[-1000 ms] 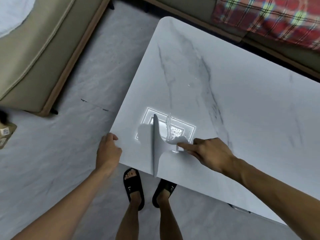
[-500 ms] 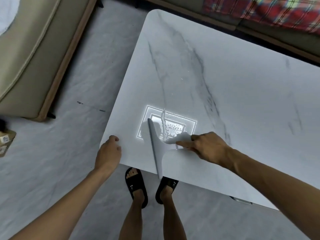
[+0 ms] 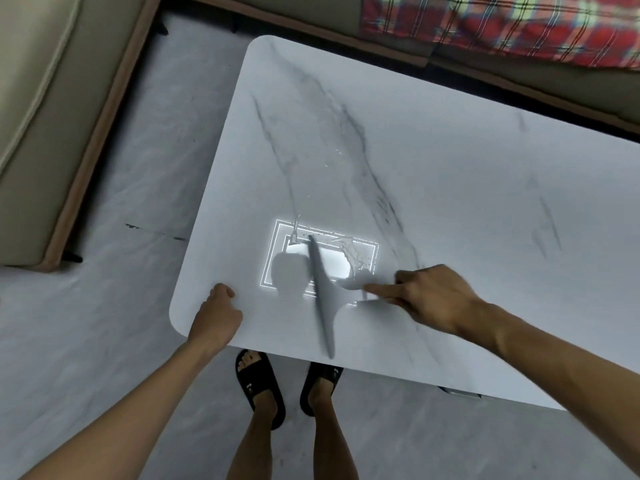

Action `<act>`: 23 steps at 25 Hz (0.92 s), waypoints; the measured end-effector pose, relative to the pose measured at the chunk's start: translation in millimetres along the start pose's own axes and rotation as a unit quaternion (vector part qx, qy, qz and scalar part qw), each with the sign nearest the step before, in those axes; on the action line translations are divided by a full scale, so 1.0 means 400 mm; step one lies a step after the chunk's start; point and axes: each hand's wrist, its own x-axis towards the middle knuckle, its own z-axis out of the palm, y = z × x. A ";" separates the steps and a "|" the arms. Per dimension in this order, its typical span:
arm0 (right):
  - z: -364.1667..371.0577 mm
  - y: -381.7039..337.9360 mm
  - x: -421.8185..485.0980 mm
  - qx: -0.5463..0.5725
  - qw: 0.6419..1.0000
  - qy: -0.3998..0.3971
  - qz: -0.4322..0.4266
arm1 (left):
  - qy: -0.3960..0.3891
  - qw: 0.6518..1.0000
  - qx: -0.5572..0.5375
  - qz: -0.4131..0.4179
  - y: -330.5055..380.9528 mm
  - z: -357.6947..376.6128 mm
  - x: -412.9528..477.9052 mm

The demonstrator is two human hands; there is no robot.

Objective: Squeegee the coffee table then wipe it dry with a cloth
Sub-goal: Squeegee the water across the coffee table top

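Note:
A white marble coffee table (image 3: 433,174) fills the middle of the view. On its near left part lies a grey squeegee (image 3: 323,296), its long blade running from the near edge away from me. My right hand (image 3: 429,296) grips the squeegee's handle, index finger stretched along it. Water streaks and droplets (image 3: 349,254) glisten by the blade's far end, in a bright reflection of a ceiling light. My left hand (image 3: 216,315) holds the table's near left corner, thumb on top. No cloth is in view.
A beige sofa (image 3: 52,116) stands at the left, and another with a red plaid blanket (image 3: 502,26) runs along the back. My feet in black slippers (image 3: 259,386) stand on the grey floor just under the table's near edge.
My right hand has kept the squeegee near the near left corner and tilted the blade. The pooled water now sits right of the blade's far end. My left hand stays on the corner.

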 end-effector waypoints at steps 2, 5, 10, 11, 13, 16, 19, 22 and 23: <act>0.015 -0.101 0.106 0.035 0.997 -0.013 -0.068 | 0.079 0.996 -0.045 -0.022 -0.010 -0.026 -0.007; 0.018 -0.267 0.281 0.093 0.986 -0.068 -0.123 | 0.159 0.982 -0.094 -0.038 -0.038 -0.073 -0.012; 0.011 -0.323 0.412 0.057 0.990 -0.056 -0.119 | 0.135 0.984 -0.102 -0.061 -0.065 -0.111 0.014; 0.008 -0.298 0.409 0.058 0.991 -0.051 -0.105 | 0.120 0.986 -0.095 -0.060 -0.065 -0.108 0.021; 0.002 -0.226 0.379 0.069 0.995 -0.040 -0.063 | 0.086 0.992 -0.083 -0.048 -0.058 -0.095 0.033; 0.006 -0.099 0.280 0.096 0.994 -0.038 0.033 | 0.043 0.997 -0.052 -0.020 -0.032 -0.073 0.046; 0.016 0.008 0.155 0.093 0.987 -0.038 0.129 | 0.010 0.999 -0.043 0.000 0.008 -0.064 0.053; -0.003 0.061 0.047 0.074 0.976 -0.046 0.200 | -0.015 0.998 -0.045 0.034 0.052 -0.076 0.054; -0.010 0.065 0.028 0.069 0.974 -0.046 0.211 | -0.012 0.998 -0.049 0.046 0.061 -0.082 0.057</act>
